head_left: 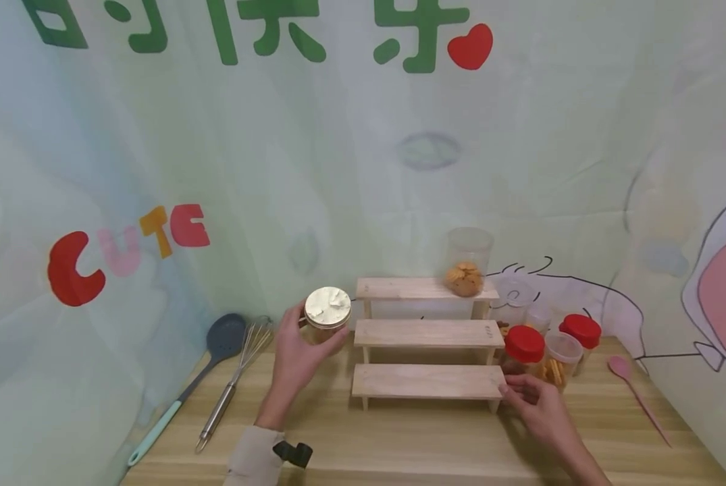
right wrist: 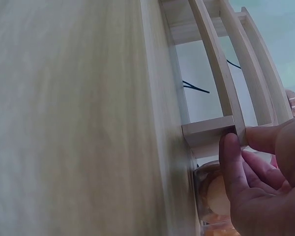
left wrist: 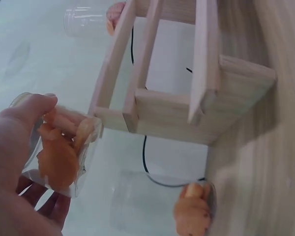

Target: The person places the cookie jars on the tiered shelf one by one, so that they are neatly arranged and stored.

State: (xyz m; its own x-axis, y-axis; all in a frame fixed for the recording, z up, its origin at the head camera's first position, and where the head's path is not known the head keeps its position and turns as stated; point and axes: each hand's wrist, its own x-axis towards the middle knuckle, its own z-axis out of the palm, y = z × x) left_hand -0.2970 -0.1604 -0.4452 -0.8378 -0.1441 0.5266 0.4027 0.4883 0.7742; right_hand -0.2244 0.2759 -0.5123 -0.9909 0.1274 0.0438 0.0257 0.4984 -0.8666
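Observation:
My left hand (head_left: 302, 351) grips a clear jar with a gold lid (head_left: 328, 307), raised at the left of a three-tier wooden rack (head_left: 429, 381). In the left wrist view, orange-brown snack pieces show inside this jar (left wrist: 59, 157), and the thumb and fingers wrap its sides. My right hand (head_left: 539, 405) pinches the right end of the rack's lowest board (right wrist: 219, 73) between thumb and fingertips. On the top tier, at its right end, stands a clear jar of cookies (head_left: 469, 270). Another clear jar with snacks (left wrist: 191, 211) stands beside the rack in the left wrist view.
Right of the rack cluster red-lidded jars (head_left: 523, 344) and an open jar of snack sticks (head_left: 560, 358). A pink spoon (head_left: 636, 395) lies at the far right. At left lie a whisk (head_left: 235, 378) and a dark ladle (head_left: 225, 337) with a mint handle. A printed curtain hangs behind.

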